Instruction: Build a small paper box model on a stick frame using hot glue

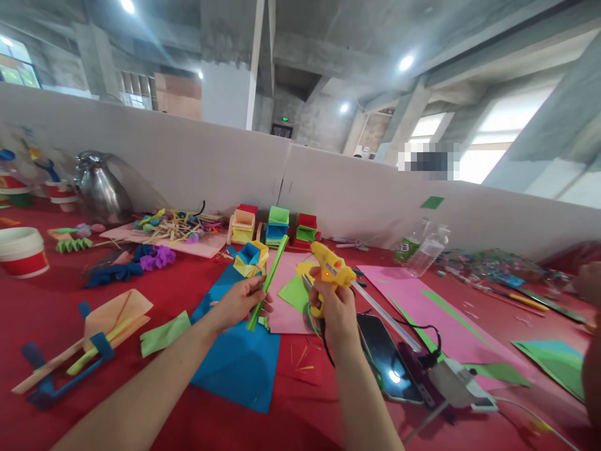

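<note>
My left hand is closed around a long green strip that slants up to the right above a blue sheet. My right hand grips a yellow glue gun with its red light on, its nozzle pointing left towards the strip. A black cord runs from the gun down to a white power strip. A small blue and yellow paper box sits just behind the strip.
The table has a red cloth. Pink sheets, green scraps, a phone, coloured paper boxes, a pile of sticks, a metal kettle, plastic bottles and a paper model lie about. Another person's hand is at the right edge.
</note>
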Tool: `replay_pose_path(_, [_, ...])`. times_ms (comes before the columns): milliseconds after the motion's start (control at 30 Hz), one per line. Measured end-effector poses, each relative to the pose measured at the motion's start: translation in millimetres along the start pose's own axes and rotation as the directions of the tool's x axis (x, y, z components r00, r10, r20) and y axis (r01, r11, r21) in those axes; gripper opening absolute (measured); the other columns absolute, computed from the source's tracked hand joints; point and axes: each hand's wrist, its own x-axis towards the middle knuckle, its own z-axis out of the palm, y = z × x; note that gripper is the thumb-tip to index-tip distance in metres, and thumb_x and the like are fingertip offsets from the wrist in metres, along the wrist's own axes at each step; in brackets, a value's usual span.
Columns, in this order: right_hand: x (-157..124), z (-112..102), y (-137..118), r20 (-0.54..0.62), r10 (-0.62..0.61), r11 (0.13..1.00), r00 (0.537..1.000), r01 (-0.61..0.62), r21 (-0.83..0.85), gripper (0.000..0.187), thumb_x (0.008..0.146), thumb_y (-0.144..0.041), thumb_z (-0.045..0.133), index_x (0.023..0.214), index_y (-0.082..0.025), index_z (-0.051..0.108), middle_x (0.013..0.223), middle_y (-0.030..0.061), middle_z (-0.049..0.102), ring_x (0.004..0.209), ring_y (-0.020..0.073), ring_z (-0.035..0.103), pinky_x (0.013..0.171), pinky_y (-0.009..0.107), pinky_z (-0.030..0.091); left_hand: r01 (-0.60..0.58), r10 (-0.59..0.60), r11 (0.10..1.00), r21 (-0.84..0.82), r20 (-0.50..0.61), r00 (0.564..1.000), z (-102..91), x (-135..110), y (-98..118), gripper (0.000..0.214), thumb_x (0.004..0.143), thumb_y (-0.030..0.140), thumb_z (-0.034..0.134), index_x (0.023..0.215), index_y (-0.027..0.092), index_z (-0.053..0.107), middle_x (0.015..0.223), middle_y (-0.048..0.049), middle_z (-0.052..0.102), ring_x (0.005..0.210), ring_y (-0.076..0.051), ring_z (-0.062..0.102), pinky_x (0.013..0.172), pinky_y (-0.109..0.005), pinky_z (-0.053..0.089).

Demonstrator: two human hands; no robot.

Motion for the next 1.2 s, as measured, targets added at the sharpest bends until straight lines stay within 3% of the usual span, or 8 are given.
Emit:
replay_pose_path(100, [7, 10, 14, -0.023, -0.025, 1.0, 0.999, 0.026, 0.017, 0.025, 0.071, -0.037, 0.052, 0.082, -0.015, 0.054, 0.042, -0.0069, 0.043, 0.037, 0.0067, 0.036, 0.035, 0.017, 0.027, -0.001, 0.001, 1.0, 0.019, 0.009, 1.0, -1.0, 1, -2, 0.045, 0.068, 0.032, 0.066, 0.107, 0.015, 0.051, 0.074, 0.0, 0.059, 0.062, -0.014, 0.062, 0.06, -0.027, 0.046])
replay_pose_path(267, [-2, 11, 33, 0.01, -0.097, 0.99, 0.995, 0.098, -0.102, 0.033, 0.073, -0.047, 0.051, 0.076, -0.014, 0.055, 0.043, -0.0052, 0.045, 0.036, 0.0063, 0.036, 0.035, 0.017, 0.028, -0.004, 0.004, 1.0, 0.02, 0.003, 1.0, 0.1, 1, -5, 0.056, 0.067, 0.033, 0.066, 0.115, 0.015, 0.045, 0.073, 0.0002, 0.058, 0.062, -0.015, 0.062, 0.06, -0.028, 0.046])
replay_pose_path(400, [-5, 12, 31, 0.051, -0.117, 0.972, 0.992, 0.125, -0.198, 0.034, 0.074, -0.048, 0.049, 0.073, -0.014, 0.054, 0.042, -0.0055, 0.042, 0.037, 0.0077, 0.038, 0.037, 0.019, 0.031, 0.0, -0.001, 0.999, 0.032, 0.024, 1.0, 3.3, -2, -4, 0.055, 0.068, 0.033, 0.066, 0.116, 0.014, 0.045, 0.073, -0.0004, 0.058, 0.061, -0.015, 0.062, 0.059, -0.028, 0.046])
replay_pose_path(733, [-1, 7, 38, -0.014, -0.17, 0.951, 0.985, 0.16, -0.264, 0.031, 0.077, -0.045, 0.048, 0.068, -0.016, 0.052, 0.042, -0.0052, 0.042, 0.038, 0.0091, 0.041, 0.038, 0.02, 0.031, -0.014, 0.014, 1.0, 0.001, 0.066, 0.998, 4.6, -1, -8, 0.055, 0.065, 0.035, 0.069, 0.113, 0.016, 0.049, 0.073, -0.0013, 0.059, 0.062, -0.015, 0.061, 0.061, -0.031, 0.048])
replay_pose_path(1200, [-1, 4, 29, -0.08, -0.092, 0.983, 0.993, 0.077, -0.169, 0.033, 0.072, -0.05, 0.05, 0.065, -0.018, 0.047, 0.043, -0.0057, 0.039, 0.036, 0.0086, 0.038, 0.034, 0.021, 0.03, -0.013, 0.006, 0.998, 0.057, 0.121, 0.993, 4.6, -3, -9, 0.056, 0.066, 0.04, 0.068, 0.114, 0.017, 0.049, 0.076, -0.0018, 0.06, 0.064, -0.016, 0.063, 0.063, -0.031, 0.048])
